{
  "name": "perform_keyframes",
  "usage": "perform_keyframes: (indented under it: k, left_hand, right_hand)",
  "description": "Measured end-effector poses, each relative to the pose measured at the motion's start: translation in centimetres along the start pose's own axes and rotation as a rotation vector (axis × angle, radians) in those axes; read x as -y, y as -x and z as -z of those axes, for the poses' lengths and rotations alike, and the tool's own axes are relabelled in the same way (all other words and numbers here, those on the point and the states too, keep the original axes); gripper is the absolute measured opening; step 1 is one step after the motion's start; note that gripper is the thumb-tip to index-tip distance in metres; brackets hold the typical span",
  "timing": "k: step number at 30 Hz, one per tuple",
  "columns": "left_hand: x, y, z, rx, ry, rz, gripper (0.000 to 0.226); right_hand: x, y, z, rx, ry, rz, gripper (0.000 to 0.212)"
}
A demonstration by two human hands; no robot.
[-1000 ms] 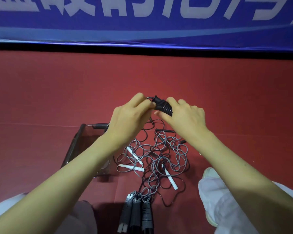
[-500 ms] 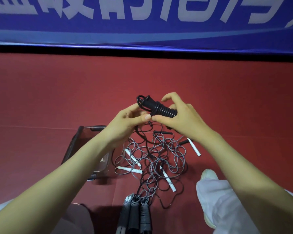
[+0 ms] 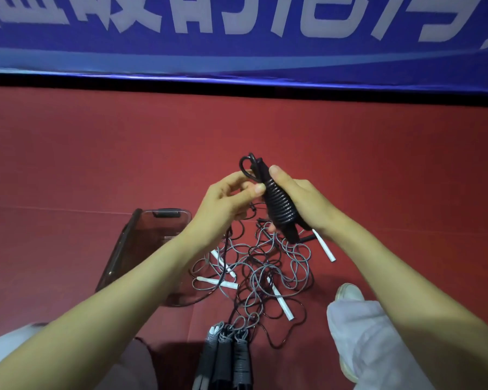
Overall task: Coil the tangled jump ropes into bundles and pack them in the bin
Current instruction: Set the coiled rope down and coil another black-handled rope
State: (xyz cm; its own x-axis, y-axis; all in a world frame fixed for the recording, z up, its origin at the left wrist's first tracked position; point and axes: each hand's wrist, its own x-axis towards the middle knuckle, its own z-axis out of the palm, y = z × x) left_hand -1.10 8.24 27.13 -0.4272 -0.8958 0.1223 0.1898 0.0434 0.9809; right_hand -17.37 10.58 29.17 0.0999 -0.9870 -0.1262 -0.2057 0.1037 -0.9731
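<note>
red mat floor (image 3: 96, 164), blue banner (image 3: 237, 29) w/ white lettering behind. black bundle (image 3: 279, 204) held up off the floor btwn both hands, above the grey tangle (image 3: 265, 271). a sec ago lying near level across the fingertips; now swung steeply on end, loop at top, handle end pointing down. gripped by r hand (image 3: 302, 204), fingers curled round the coiled middle, thumb laid up along it. pinched near the loop end by l hand (image 3: 226, 201), thumb + forefinger closed on it. prob means wrapping is done and the end is being tucked/checked, so bundle looks abt ready to pack. thin black cord (image 3: 226, 243) dropping from under l hand to the floor: can't tell if part of this bundle or loose. smoky clear bin (image 3: 166, 213) just left of the tangle, partly behind l forearm. three wrapped bundles (image 3: 226, 358) at the bottom edge, on the mat, not in the bin. grey ropes w/ white handles (image 3: 283, 305) not yet coiled, so plenty left to do.
</note>
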Motion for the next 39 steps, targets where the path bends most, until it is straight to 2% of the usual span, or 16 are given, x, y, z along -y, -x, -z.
perform_keyframes:
  k: [3, 5, 9, 11, 13, 15, 20, 24, 26, 28, 30, 32, 33, 35, 37, 39]
  left_hand:
    - [-0.4, -0.3, -0.1, -0.039, -0.006, 0.029, 0.018]
    - [-0.8, -0.3, 0.2, -0.022, -0.047, 0.089, 0.02]
    - [-2.0, -0.7, 1.5, 0.148, -0.16, 0.217, 0.049]
    - [-2.8, -0.9, 2.6, 0.225, -0.347, 0.197, 0.059]
    - [-3.6, -0.9, 3.7, 0.243, -0.577, 0.153, 0.054]
    - [-3.8, -0.7, 4.5, 0.222, -0.572, 0.136, 0.044]
    - [-1.8, -0.9, 5.9, 0.3, -0.426, 0.167, 0.027]
    - [-1.3, -0.9, 6.3, 0.387, -0.377, 0.192, 0.013]
    - [-1.4, -0.7, 5.8, 0.426, -0.464, 0.219, 0.013]
    - [-1.2, -1.0, 5.2, 0.381, -0.573, 0.218, 0.009]
    - [-0.7, -1.1, 4.0, 0.302, -0.746, 0.163, 0.008]
    - [0.1, -0.6, 2.4, 0.201, -0.897, 0.05, 0.012]
    - [0.4, -0.3, 1.5, 0.146, -0.88, -0.001, 0.01]
    - [1.1, 0.1, 0.4, 0.019, -0.607, 0.007, 0.013]
    - [0.9, -0.1, 0.3, -0.101, -0.185, 0.111, 0.017]
    - [0.2, -0.5, 0.8, -0.141, 0.008, 0.167, 0.015]
  right_hand:
    - [0.3, 0.1, -0.8, -0.045, -0.094, 0.028, 0.052]
    - [0.2, 0.2, -1.1, -0.054, -0.183, -0.017, 0.057]
    - [0.2, 0.0, -0.8, -0.072, -0.229, -0.052, 0.063]
    - [0.3, 0.0, -0.3, -0.064, -0.231, -0.063, 0.062]
    - [0.2, 0.0, 0.2, -0.055, -0.246, -0.072, 0.064]
    - [0.3, 0.1, 0.5, -0.028, -0.247, -0.099, 0.069]
    - [0.9, 0.9, 0.3, 0.327, -0.34, -0.181, 0.066]
    - [0.7, 1.8, -0.6, 0.632, -0.146, -0.325, 0.065]
    - [0.4, 2.0, -0.6, 0.674, 0.002, -0.41, 0.062]
    - [0.1, 1.6, -0.8, 0.577, 0.304, -0.395, 0.062]
    - [-0.5, 1.0, -1.5, 0.426, 0.784, -0.275, 0.066]
    - [-1.3, 0.5, -2.0, 0.178, 1.168, -0.185, 0.064]
    - [-1.6, 0.3, -1.9, 0.049, 1.247, -0.159, 0.063]
    - [-1.5, -0.1, -1.3, -0.153, 1.246, -0.099, 0.059]
    - [-1.2, -0.2, -0.8, -0.277, 1.19, -0.027, 0.059]
    - [-1.0, 0.0, -0.6, -0.362, 1.155, 0.055, 0.061]
